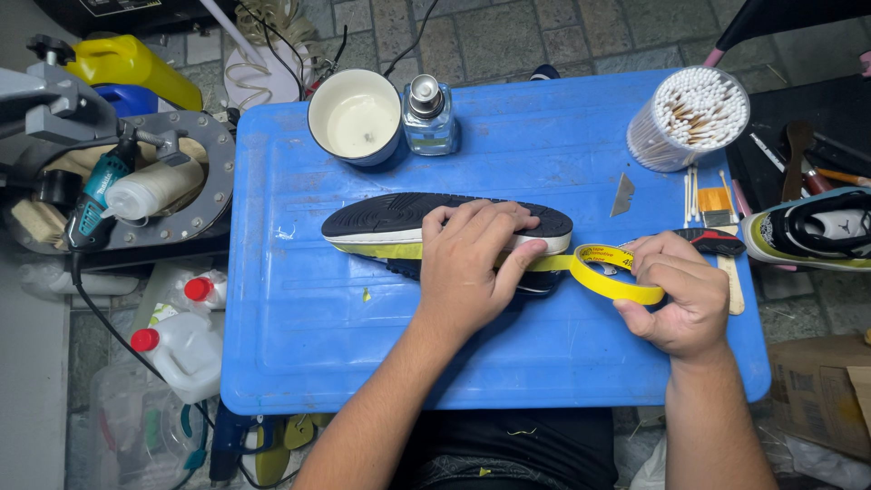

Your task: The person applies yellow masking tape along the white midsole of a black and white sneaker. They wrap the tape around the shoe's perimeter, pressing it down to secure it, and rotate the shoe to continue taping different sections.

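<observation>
Yellow masking tape [553, 262] stretched along a shoe's sole edge on a blue plastic board [299, 318].
Left hand [472, 268] presses flat on the upturned shoe [399, 222], fingers spread over the black sole, thumb pinning the tape; right hand [680, 295] grasps the tape roll [617, 272], just right of the left thumb. Beyond the fingertips stand a white-filled cup [355, 115] and a clear glass bottle [429, 116]; a tub of cotton swabs [689, 116] stands beyond the right hand. Part of the shoe's upper is hidden beneath the palm.
</observation>
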